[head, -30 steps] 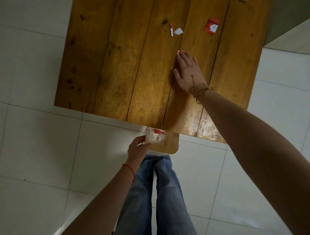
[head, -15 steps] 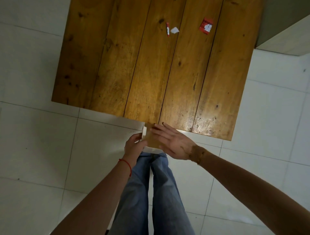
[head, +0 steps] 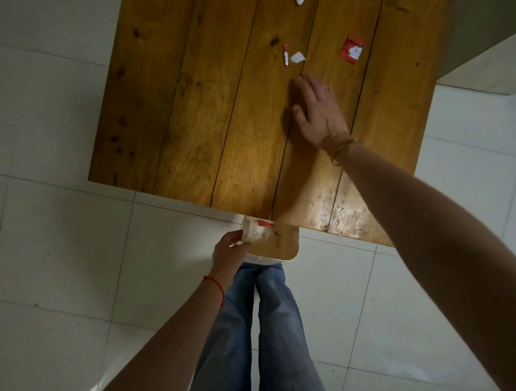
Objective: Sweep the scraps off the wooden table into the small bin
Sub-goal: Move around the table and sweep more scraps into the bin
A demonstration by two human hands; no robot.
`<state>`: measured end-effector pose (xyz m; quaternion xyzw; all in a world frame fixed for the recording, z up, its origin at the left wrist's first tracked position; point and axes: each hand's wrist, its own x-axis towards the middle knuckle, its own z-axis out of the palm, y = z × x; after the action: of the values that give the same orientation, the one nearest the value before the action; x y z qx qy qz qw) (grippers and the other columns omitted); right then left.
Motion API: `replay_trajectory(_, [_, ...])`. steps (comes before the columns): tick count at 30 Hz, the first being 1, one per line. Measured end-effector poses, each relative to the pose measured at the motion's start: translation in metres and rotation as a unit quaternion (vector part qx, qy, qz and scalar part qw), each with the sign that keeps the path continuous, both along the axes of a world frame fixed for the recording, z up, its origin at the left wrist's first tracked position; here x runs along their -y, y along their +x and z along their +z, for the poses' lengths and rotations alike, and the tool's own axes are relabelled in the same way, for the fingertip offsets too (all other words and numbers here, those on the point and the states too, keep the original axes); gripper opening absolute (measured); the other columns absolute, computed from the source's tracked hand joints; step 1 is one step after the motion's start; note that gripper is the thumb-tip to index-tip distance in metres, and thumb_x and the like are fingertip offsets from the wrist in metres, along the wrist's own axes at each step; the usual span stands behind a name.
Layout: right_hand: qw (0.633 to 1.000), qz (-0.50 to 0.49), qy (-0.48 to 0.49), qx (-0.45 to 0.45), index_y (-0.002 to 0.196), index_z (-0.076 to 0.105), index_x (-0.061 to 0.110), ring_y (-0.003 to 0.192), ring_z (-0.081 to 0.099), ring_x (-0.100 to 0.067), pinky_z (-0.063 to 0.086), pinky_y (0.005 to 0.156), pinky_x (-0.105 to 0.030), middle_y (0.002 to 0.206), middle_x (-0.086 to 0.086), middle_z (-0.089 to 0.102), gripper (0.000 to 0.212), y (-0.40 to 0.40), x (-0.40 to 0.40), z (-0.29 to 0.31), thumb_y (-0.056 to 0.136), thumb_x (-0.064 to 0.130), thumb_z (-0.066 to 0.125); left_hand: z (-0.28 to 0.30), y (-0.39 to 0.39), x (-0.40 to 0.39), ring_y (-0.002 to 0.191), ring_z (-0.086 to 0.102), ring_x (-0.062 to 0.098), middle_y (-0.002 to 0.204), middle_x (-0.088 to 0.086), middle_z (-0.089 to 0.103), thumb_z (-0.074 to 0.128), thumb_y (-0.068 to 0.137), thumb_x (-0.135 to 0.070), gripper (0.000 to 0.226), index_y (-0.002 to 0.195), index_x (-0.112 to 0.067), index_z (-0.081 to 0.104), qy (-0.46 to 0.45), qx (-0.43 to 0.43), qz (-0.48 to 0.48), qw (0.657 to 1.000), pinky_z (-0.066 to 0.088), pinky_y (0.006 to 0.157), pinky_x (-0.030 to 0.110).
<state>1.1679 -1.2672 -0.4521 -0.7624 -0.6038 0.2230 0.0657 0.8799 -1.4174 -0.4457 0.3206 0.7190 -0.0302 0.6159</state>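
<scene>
The left hand [head: 230,248] is clamped on the near-left rim of the small bin [head: 275,241], holding it just below the near edge of the wooden table [head: 195,111]. Paper scraps already lie inside the bin.

Three scraps lie on the far half of the table: a narrow red strip [head: 285,55], a white paper shred [head: 297,57] just beside it, and a red-and-white wrapper piece [head: 352,49] well apart to the right. A further white fragment [head: 300,1] is cut off at the top edge.

The right hand [head: 317,111] is open, fingers together and extended, palm down over the table, just short of the strip and shred. It holds nothing.

Risks:
- A narrow bin mouth may miss scraps swept along a slanted path.
- Light paper may lodge in the plank gaps or flutter to the tiled floor [head: 69,251].
- The wrapper piece lies off the hand's line and may be left behind.

The wrapper carries dark print; it is too small to read.
</scene>
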Motion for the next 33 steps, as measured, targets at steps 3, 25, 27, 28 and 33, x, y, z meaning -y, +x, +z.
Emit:
replay_trajectory(3, [1.0, 0.009, 0.003, 0.001, 0.152, 0.013, 0.018, 0.148, 0.005, -0.024, 0.004, 0.121, -0.041, 0.161, -0.007, 0.008, 0.063, 0.009, -0.033, 0.001, 0.096, 0.037, 0.036, -0.001, 0.0, -0.002, 0.108, 0.062, 0.023, 0.12, 0.003, 0.064, 0.062, 0.081, -0.01, 0.043, 0.123, -0.018, 0.06, -0.005, -0.007, -0.011, 1.0, 0.055, 0.094, 0.043])
replay_trajectory(25, [0.966, 0.25, -0.025, -0.052, 0.152, 0.014, 0.013, 0.148, 0.007, -0.023, 0.007, 0.121, -0.045, 0.159, -0.009, 0.016, 0.059, -0.068, 0.119, -0.011, 0.1, 0.038, 0.029, 0.002, 0.002, -0.006, 0.109, 0.063, 0.03, 0.118, 0.01, 0.068, 0.063, 0.079, -0.009, 0.041, 0.12, -0.014, 0.064, -0.007, -0.012, 0.006, 1.0, 0.051, 0.099, 0.046])
replay_trajectory(27, [0.958, 0.278, -0.028, -0.058, 0.151, 0.018, 0.011, 0.148, 0.008, -0.023, 0.01, 0.121, -0.046, 0.158, -0.01, 0.019, 0.057, -0.082, 0.153, -0.009, 0.101, 0.035, 0.031, 0.004, 0.001, -0.003, 0.106, 0.064, 0.03, 0.113, 0.008, 0.069, 0.064, 0.078, -0.008, 0.036, 0.113, -0.017, 0.066, -0.005, -0.013, 0.014, 1.0, 0.051, 0.098, 0.047])
replay_trajectory(28, [0.954, 0.291, -0.028, -0.062, 0.15, 0.02, 0.011, 0.148, 0.009, -0.023, 0.009, 0.121, -0.046, 0.158, -0.01, 0.02, 0.055, -0.089, 0.168, -0.007, 0.101, 0.033, 0.032, 0.004, 0.001, 0.0, 0.106, 0.065, 0.03, 0.111, 0.007, 0.07, 0.064, 0.077, -0.008, 0.034, 0.11, -0.018, 0.067, -0.003, -0.012, 0.017, 1.0, 0.051, 0.098, 0.048])
replay_trajectory(33, [0.95, 0.287, -0.04, -0.118, 0.143, 0.038, 0.008, 0.142, 0.029, -0.027, 0.022, 0.118, -0.043, 0.153, -0.01, 0.034, 0.047, -0.114, 0.224, 0.002, 0.098, 0.025, 0.04, 0.011, -0.004, 0.015, 0.103, 0.066, 0.03, 0.104, 0.006, 0.072, 0.064, 0.074, -0.01, 0.031, 0.102, -0.02, 0.07, 0.007, -0.014, 0.019, 1.0, 0.053, 0.096, 0.047])
